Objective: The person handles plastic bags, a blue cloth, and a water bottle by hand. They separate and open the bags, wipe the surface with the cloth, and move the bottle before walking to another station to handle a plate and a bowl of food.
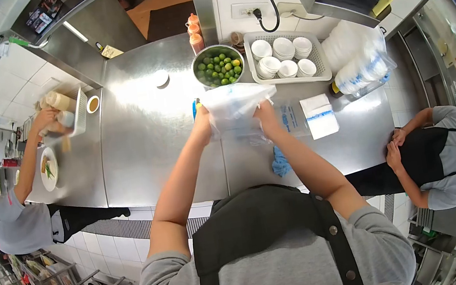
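Observation:
A thin, translucent white plastic bag (237, 99) is stretched between my two hands above the steel counter. My left hand (202, 127) grips its left side, and my right hand (266, 117) has the right side; the bag partly covers the fingers of both. Close by my left hand is a small blue and yellow item (196, 107), mostly hidden. A crumpled blue cloth (280, 162) lies beside my right forearm. To the right of my right hand rest flat plastic bags with blue print (292, 119) and a folded white stack with a blue stripe (319, 116).
Behind the bag stand a steel bowl (193, 69) of green limes, orange squeeze bottles (195, 35) and a white tray (324, 59) of stacked cups. Bagged containers (363, 65) sit at right. One co-worker (19, 212) reaches into a basket at left; another (439, 153) stands at right.

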Motion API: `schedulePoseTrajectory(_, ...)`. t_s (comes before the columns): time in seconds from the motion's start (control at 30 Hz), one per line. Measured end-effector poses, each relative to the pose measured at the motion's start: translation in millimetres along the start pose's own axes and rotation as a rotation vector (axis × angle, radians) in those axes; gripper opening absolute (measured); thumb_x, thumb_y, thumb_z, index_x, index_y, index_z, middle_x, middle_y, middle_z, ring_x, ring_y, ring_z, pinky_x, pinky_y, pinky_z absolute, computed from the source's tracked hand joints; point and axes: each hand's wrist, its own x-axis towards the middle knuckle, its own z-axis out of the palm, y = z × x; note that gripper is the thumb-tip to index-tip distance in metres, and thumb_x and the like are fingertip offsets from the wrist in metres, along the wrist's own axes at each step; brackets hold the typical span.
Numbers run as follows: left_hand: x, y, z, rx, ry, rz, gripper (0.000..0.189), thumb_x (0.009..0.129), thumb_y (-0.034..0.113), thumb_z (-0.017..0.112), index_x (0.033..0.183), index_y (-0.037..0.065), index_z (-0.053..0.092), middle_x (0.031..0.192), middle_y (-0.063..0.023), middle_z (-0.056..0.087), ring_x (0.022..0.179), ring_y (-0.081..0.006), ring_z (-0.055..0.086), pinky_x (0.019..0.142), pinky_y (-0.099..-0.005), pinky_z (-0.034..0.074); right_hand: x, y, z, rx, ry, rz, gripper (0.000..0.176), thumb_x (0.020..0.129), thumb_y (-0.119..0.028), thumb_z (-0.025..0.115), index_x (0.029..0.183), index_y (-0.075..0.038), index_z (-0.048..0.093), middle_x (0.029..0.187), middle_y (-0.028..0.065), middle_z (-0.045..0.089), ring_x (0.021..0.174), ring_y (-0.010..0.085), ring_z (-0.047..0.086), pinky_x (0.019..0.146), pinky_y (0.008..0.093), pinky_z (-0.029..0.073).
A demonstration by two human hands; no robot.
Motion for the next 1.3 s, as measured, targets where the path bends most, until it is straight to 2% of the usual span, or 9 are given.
schedulePoseTrajectory(0.07,5,-45,1,0.007,0.122,0.124,0.03,0.092,0.01,0.059,0.118,-0.003,0.065,0.111,-0.013,0.068,0.1,-0.0216,0.065,0.084,-0.0345,0.052,-5,-8,-5,0.194,-0.088,0.234,0.02,0.091,0.001,0.053,0.109,-0.001,0.061,0.105,0.0139,0.066,0.099,0.0226,0.062,0.086,0.0353,0.048)
schedulePoseTrajectory(0.3,9,-87,-5,0.337,0.181,0.551,0.026,0.091,0.008,0.054,0.111,-0.006,0.063,0.108,-0.0174,0.068,0.1,-0.0274,0.064,0.089,-0.0355,0.048,-1,-32,-11,0.171,-0.133,0.099,0.025,0.092,0.0,0.051,0.116,-0.001,0.061,0.112,0.0154,0.066,0.106,0.0267,0.062,0.093,0.0352,0.048)
schedulePoseTrajectory(0.4,-3,-65,9,0.245,0.228,0.475,0.026,0.089,0.009,0.052,0.104,-0.007,0.065,0.097,-0.0139,0.071,0.09,-0.0203,0.065,0.079,-0.0348,0.051,0,-30,-8,0.18,-0.171,0.102,0.028,0.094,-0.001,0.051,0.12,-0.002,0.061,0.117,0.0145,0.066,0.109,0.0247,0.062,0.094,0.0342,0.047)
schedulePoseTrajectory(0.5,4,-67,6,0.41,0.191,0.269,0.031,0.093,0.011,0.053,0.118,-0.006,0.062,0.109,-0.0159,0.069,0.101,-0.0212,0.063,0.087,-0.0346,0.049,-4,-15,-5,0.267,-0.256,0.272,0.03,0.095,-0.003,0.049,0.123,-0.003,0.059,0.12,0.0135,0.065,0.111,0.0227,0.061,0.096,0.0332,0.047)
schedulePoseTrajectory(0.7,-3,-150,10,0.3,0.354,0.264,0.026,0.098,0.015,0.05,0.11,-0.006,0.059,0.101,-0.0214,0.069,0.095,-0.0294,0.065,0.084,-0.0396,0.049,-12,3,1,0.314,-0.219,0.272,0.022,0.098,-0.009,0.049,0.118,-0.002,0.057,0.111,0.0119,0.065,0.102,0.0206,0.06,0.089,0.0325,0.048)
schedulePoseTrajectory(0.9,-40,-125,37,-0.051,0.494,0.229,0.016,0.104,0.02,0.047,0.103,0.005,0.049,0.083,-0.0032,0.052,0.077,-0.0118,0.049,0.07,-0.0294,0.043,-21,0,-4,0.209,0.009,0.218,0.013,0.099,-0.011,0.052,0.106,-0.002,0.057,0.094,0.0077,0.059,0.084,0.0164,0.055,0.076,0.0308,0.045)
schedulePoseTrajectory(1.1,-110,-69,30,-0.001,0.258,0.36,0.014,0.105,0.022,0.046,0.1,0.008,0.046,0.081,0.0024,0.046,0.065,-0.0054,0.042,0.058,-0.0222,0.037,-24,-83,-79,0.262,-0.058,0.149,0.012,0.096,-0.013,0.061,0.1,-0.001,0.061,0.092,0.006,0.059,0.081,0.0124,0.053,0.07,0.0262,0.042)
schedulePoseTrajectory(1.17,-122,-56,36,0.185,0.153,0.477,0.015,0.104,0.021,0.047,0.105,0.005,0.047,0.079,-0.003,0.049,0.066,-0.0119,0.046,0.059,-0.029,0.04,-24,-106,-99,0.311,-0.221,-0.029,0.013,0.094,-0.013,0.065,0.099,-0.002,0.064,0.094,0.0063,0.061,0.079,0.0122,0.052,0.068,0.0262,0.042)
schedulePoseTrajectory(1.3,-125,-32,66,0.34,0.027,0.73,0.018,0.102,0.018,0.052,0.11,0.002,0.048,0.08,-0.0112,0.055,0.069,-0.0238,0.055,0.063,-0.035,0.044,-25,-163,-109,0.216,-0.549,0.024,0.009,0.094,-0.013,0.066,0.096,-0.005,0.07,0.094,0.0031,0.065,0.077,0.0093,0.052,0.068,0.026,0.043)
